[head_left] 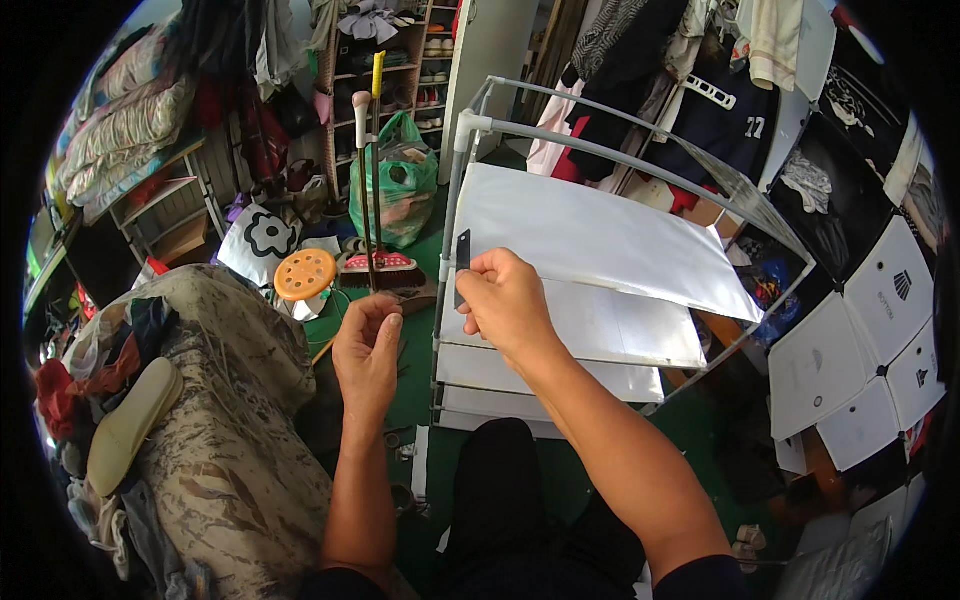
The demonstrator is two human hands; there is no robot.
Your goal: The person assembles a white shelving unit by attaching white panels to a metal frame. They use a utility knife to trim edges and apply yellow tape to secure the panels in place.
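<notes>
My right hand (503,297) pinches a thin, dark, flat strip with a slanted upper end, like a blade (462,252). It stands upright at the left side of a shelf rack of grey tubes (620,150) with white sheet shelves (590,230). Whether the strip touches the rack's upright tube, I cannot tell. To the left, my left hand (368,345) is raised with its fingers curled in and the thumb close against them. Anything inside those fingers is hidden from view.
Left of me, a camouflage-patterned cover (220,420) bears an insole (135,425) and clothes. Ahead stand a red broom (385,272), a green plastic bag (400,190) and an orange perforated disc (305,274). White panel cabinets (820,390) and hanging clothes (720,130) line the right.
</notes>
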